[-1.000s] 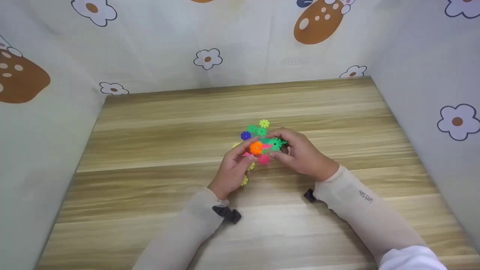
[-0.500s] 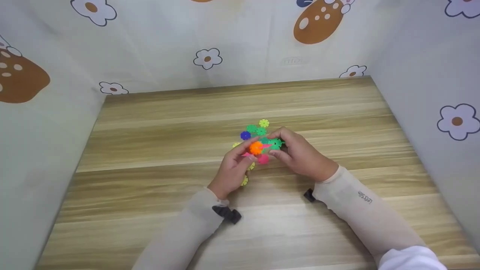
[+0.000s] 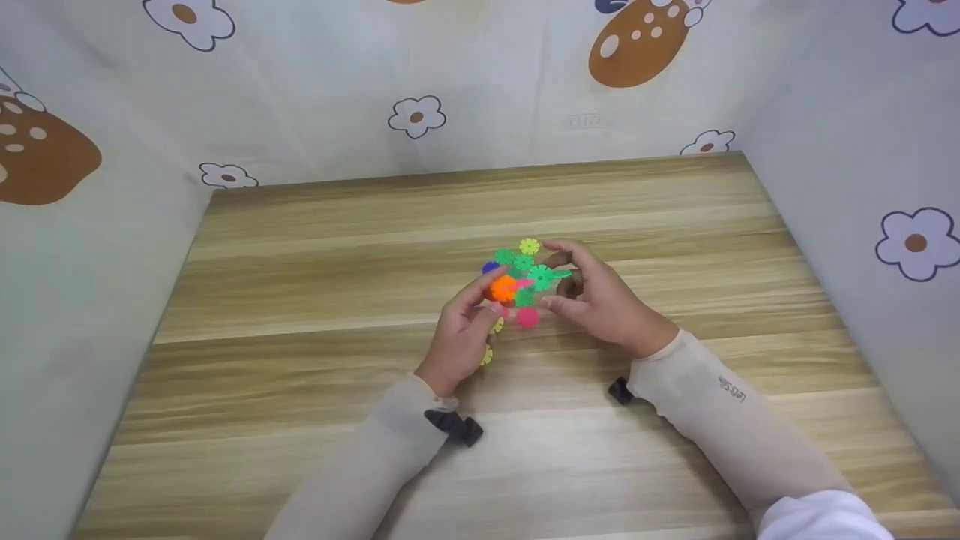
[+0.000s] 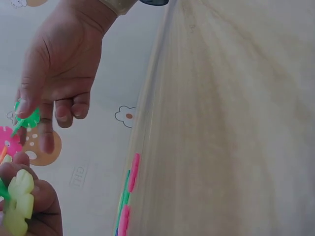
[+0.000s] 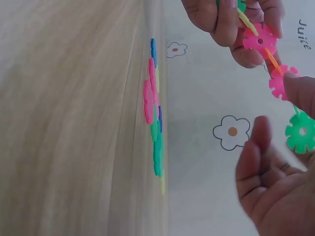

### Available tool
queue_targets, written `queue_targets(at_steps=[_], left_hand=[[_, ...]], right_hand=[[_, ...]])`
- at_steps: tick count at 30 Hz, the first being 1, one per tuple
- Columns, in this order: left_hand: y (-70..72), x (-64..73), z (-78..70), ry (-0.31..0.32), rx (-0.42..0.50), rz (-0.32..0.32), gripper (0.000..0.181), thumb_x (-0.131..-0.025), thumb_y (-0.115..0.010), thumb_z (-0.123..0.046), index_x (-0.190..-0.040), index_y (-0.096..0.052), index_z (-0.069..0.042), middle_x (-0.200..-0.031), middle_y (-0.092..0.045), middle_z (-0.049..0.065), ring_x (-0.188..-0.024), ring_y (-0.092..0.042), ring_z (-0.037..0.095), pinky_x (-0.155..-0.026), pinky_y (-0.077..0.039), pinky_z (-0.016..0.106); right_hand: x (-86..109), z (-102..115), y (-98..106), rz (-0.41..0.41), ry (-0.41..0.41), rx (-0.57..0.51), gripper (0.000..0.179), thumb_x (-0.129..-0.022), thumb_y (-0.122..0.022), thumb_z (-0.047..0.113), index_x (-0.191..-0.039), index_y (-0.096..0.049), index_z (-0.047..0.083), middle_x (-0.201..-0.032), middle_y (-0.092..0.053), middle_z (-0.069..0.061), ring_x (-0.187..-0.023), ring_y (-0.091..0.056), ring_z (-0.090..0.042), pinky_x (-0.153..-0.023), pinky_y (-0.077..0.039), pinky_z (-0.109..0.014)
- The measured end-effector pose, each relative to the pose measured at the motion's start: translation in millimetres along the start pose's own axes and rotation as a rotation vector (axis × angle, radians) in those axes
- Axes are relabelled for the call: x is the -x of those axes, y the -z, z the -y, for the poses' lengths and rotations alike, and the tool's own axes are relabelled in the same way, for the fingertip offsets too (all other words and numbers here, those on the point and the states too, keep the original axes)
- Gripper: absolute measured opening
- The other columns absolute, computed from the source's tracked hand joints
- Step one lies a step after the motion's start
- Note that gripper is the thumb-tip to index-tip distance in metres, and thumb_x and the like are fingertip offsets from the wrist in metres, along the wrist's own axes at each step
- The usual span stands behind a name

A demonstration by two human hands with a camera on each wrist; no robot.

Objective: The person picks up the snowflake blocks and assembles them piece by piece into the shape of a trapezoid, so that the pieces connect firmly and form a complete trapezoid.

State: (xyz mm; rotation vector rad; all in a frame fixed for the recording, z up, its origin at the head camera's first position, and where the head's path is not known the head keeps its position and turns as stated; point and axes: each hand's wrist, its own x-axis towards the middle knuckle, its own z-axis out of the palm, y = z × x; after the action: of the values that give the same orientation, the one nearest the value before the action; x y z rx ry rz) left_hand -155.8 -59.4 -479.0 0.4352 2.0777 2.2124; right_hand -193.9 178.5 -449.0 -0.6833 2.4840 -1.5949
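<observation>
My left hand (image 3: 461, 334) pinches a chain of slotted plastic snowflake discs, held above the table. An orange disc (image 3: 503, 289) shows at its fingertips in the head view, and a pale yellow disc (image 4: 19, 201) in the left wrist view. Pink discs (image 5: 260, 41) follow along the chain, with a green disc (image 3: 540, 277) at the end towards my right hand (image 3: 611, 307). That hand's fingers are spread around the green end, thumb below and forefinger above. In the right wrist view its thumb overlaps a pink disc.
Several loose discs lie flat on the wood-grain table (image 3: 315, 397) under and beyond the hands, among them a yellow disc (image 3: 529, 246), a blue disc (image 3: 490, 267) and a pink disc (image 3: 527, 318). A patterned cloth wall (image 3: 315, 90) surrounds the table's back and sides.
My right hand's fingers have parted and come off the green disc they held. The chain has shifted slightly up and left with my left hand, which keeps its pinch.
</observation>
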Motion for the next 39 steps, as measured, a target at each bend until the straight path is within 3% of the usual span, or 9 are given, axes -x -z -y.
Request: queue_targets(at_steps=[4, 8, 14, 17, 22, 26, 31, 35, 39], left_hand=[[0.8, 0.1, 0.5, 0.008, 0.009, -0.031, 0.048, -0.106, -0.051, -0.005, -0.153, -0.056, -0.016, -0.143, -0.057, 0.01, -0.072, -0.055, 0.031, -0.053, -0.045, 0.021], [1.1, -0.6, 1.8, 0.001, 0.032, -0.029, 0.048, -0.106, -0.05, -0.003, -0.153, -0.055, -0.011, -0.146, -0.056, 0.013, -0.09, -0.057, 0.042, -0.054, -0.044, 0.02], [0.8, -1.2, 2.1, -0.02, 0.033, -0.027, 0.048, -0.106, -0.05, -0.004, -0.153, -0.054, -0.01, -0.138, -0.059, 0.011, -0.072, -0.05, 0.026, -0.053, -0.043, 0.02], [0.6, -1.3, 2.3, -0.028, 0.041, -0.025, 0.048, -0.105, -0.05, -0.003, -0.153, -0.055, -0.011, -0.131, -0.06, 0.012, -0.069, -0.049, 0.031, -0.053, -0.042, 0.021], [0.2, -1.2, 2.8, -0.031, 0.04, -0.031, 0.049, -0.104, -0.05, -0.002, -0.153, -0.054, -0.008, -0.125, -0.061, 0.012, -0.074, -0.051, 0.039, -0.053, -0.043, 0.021], [0.0, -1.1, 2.0, -0.038, 0.042, -0.029, 0.049, -0.104, -0.05, -0.002, -0.153, -0.053, -0.006, -0.126, -0.061, 0.013, -0.093, -0.056, 0.048, -0.054, -0.044, 0.021], [0.4, -1.5, 2.6, -0.048, 0.041, -0.028, 0.048, -0.105, -0.049, -0.002, -0.152, -0.056, -0.01, -0.125, -0.062, 0.014, -0.096, -0.054, 0.052, -0.054, -0.043, 0.021], [1.1, -1.6, 3.2, -0.04, 0.013, -0.04, 0.049, -0.105, -0.049, -0.003, -0.151, -0.058, -0.017, -0.13, -0.062, 0.012, -0.08, -0.055, 0.033, -0.054, -0.044, 0.022], [2.1, -2.2, 3.8, -0.033, 0.012, -0.057, 0.048, -0.105, -0.049, -0.003, -0.151, -0.058, -0.015, -0.138, -0.061, 0.011, -0.08, -0.057, 0.037, -0.054, -0.044, 0.021]], right_hand=[[-0.7, -6, 3, 0.089, -0.111, 0.071, 0.05, -0.097, -0.072, 0.006, -0.144, -0.054, 0.004, -0.123, -0.067, -0.014, -0.068, -0.055, -0.019, -0.065, -0.049, -0.026], [0.1, -8, 2, 0.279, -0.103, 0.252, 0.04, -0.099, -0.071, 0.012, -0.138, -0.064, 0.003, -0.108, -0.07, -0.012, -0.081, -0.057, -0.018, -0.077, -0.051, -0.033], [3.1, -7, 1, 0.465, -0.108, 0.418, 0.05, -0.099, -0.073, 0.019, -0.147, -0.062, 0.01, -0.133, -0.07, -0.009, -0.118, -0.064, -0.028, -0.105, -0.051, -0.05], [3.5, -6, 2, 0.44, -0.126, 0.459, 0.04, -0.098, -0.075, 0.021, -0.136, -0.071, 0.01, -0.132, -0.071, -0.007, -0.12, -0.065, -0.028, -0.106, -0.052, -0.05], [2.5, -7, 2, 0.368, -0.115, 0.484, 0.023, -0.094, -0.078, 0.017, -0.117, -0.078, 0.013, -0.109, -0.073, -0.002, -0.097, -0.064, -0.023, -0.089, -0.054, -0.044], [2.8, -9, 0, 0.39, -0.086, 0.498, 0.025, -0.092, -0.077, 0.011, -0.117, -0.076, 0.012, -0.112, -0.073, -0.002, -0.098, -0.063, -0.023, -0.091, -0.054, -0.044], [3.7, -7, 0, 0.413, -0.104, 0.519, 0.014, -0.091, -0.075, 0.007, -0.104, -0.072, 0.012, -0.096, -0.067, -0.001, -0.089, -0.057, -0.022, -0.082, -0.05, -0.04], [2.1, -9, 4, 0.392, -0.154, 0.417, 0.014, -0.09, -0.077, 0.006, -0.092, -0.065, 0.013, -0.085, -0.061, 0.001, -0.08, -0.054, -0.018, -0.074, -0.046, -0.034], [-1.7, -12, 8, 0.268, -0.218, 0.154, 0.012, -0.093, -0.073, 0.001, -0.097, -0.063, 0.006, -0.087, -0.064, -0.003, -0.077, -0.06, -0.017, -0.072, -0.054, -0.029]])
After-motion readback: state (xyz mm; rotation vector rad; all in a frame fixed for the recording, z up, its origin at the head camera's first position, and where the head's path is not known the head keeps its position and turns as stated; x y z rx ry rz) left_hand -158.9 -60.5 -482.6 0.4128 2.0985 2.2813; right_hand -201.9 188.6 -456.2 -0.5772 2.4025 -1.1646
